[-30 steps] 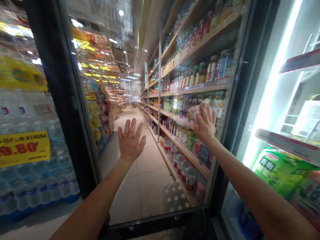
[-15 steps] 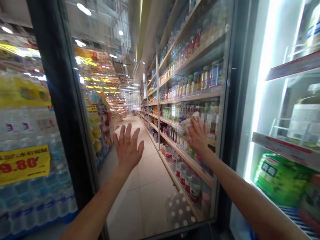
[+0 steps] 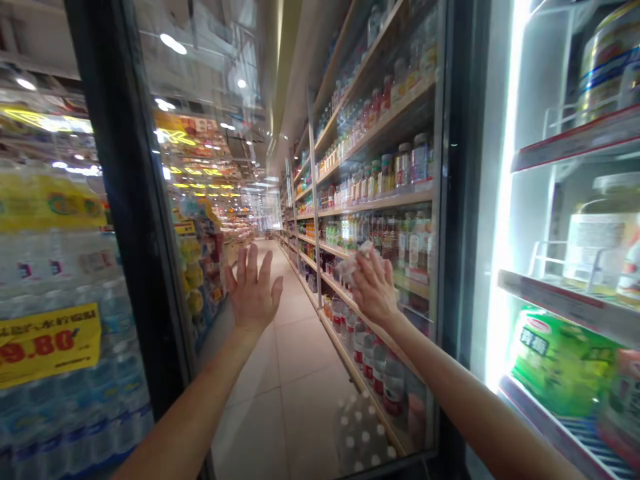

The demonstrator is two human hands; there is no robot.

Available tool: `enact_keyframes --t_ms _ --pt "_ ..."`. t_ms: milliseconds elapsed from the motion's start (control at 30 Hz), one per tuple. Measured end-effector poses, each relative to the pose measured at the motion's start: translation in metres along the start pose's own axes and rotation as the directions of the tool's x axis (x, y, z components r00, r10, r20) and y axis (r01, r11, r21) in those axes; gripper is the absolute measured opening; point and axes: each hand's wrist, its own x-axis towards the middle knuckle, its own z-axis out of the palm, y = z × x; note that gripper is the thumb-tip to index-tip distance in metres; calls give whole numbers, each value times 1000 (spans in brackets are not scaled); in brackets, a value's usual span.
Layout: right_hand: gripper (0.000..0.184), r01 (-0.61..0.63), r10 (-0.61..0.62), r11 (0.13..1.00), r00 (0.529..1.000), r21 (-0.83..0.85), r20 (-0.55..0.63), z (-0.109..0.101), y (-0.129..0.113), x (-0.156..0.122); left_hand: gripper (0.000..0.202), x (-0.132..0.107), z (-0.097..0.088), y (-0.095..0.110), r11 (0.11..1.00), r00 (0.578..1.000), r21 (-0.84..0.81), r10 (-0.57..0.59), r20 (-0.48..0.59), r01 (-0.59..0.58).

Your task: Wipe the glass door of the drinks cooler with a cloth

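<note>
Largest by far, across the centre and up past 12 o'clock: a glass door (image 3: 305, 307) in a black frame (image 3: 117, 167), standing open. By judgement, wiping of the pane already under way but not finished; no sure line between treated and untreated glass, so no telling the share done or left. At 3 o'clock, a brightly lit cabinet (image 3: 483, 200) with stocked racks. From 1 to 4 o'clock, seen through the pane, long shelving (image 3: 375, 203) full of drinks. Toward 8 o'clock, outside the frame, a stack of bottles (image 3: 75, 393). At 4 o'clock, low in the cabinet, a green packet (image 3: 563, 363); at half past 8, a yellow price sign (image 3: 47, 343). None of these touched by either hand.

Smaller, just off centre toward 8 o'clock: the left hand (image 3: 256, 287), fingers apart, holding nothing, palm to the pane; contact impossible to confirm. Toward 4 o'clock, the right hand (image 3: 373, 283), fingers nearly flat, keeping hold of a cloth, apparently against the glass. Smallest, poking out at that hand's 10 o'clock: the crumpled whitish cloth (image 3: 347, 267).
</note>
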Motion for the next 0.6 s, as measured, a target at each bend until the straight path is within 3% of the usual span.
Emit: enact_keyframes --t_ms 67,133,200,233,267,333,400,433,500,533,600 --pt "43 -241 237 970 966 -33 -105 -1 31 -5 53 0 1 0 1000 1000 8 7 -12 -7" --pt "49 -461 450 887 872 -18 -191 0 57 -1 53 0 1 0 1000 1000 12 3 -14 -3" --pt "52 -567 556 823 802 12 -219 1 64 11 53 0 2 0 1000 1000 5 0 -16 0" --pt "52 -575 565 818 795 19 -219 2 57 17 54 -1 2 0 1000 1000 0 -1 -16 1" --pt "52 -552 543 834 813 20 -209 3 46 24 54 -1 2 0 1000 1000 -4 0 -18 0" --pt "50 -413 410 911 899 13 -153 5 13 33 54 -1 2 0 1000 1000 -10 4 -25 -4" --pt "45 -185 186 982 981 27 -56 6 -18 37 53 -1 2 -1 1000 1000 -13 6 -27 -7" --pt "43 -73 73 997 997 41 -15 6 -28 37 53 -1 1 -1 1000 1000 -15 8 -27 -8" --pt "39 47 -48 998 999 48 18 5 -29 33 54 -1 1 -1 1000 1000 -18 13 -27 -14" --pt "39 40 -40 999 999 33 9 4 -21 30 54 -1 1 -2 1000 999 -17 18 -30 -19" --pt "42 -89 89 996 995 -6 -50 3 10 25 54 -1 1 -2 1000 999 -12 26 -42 -26"
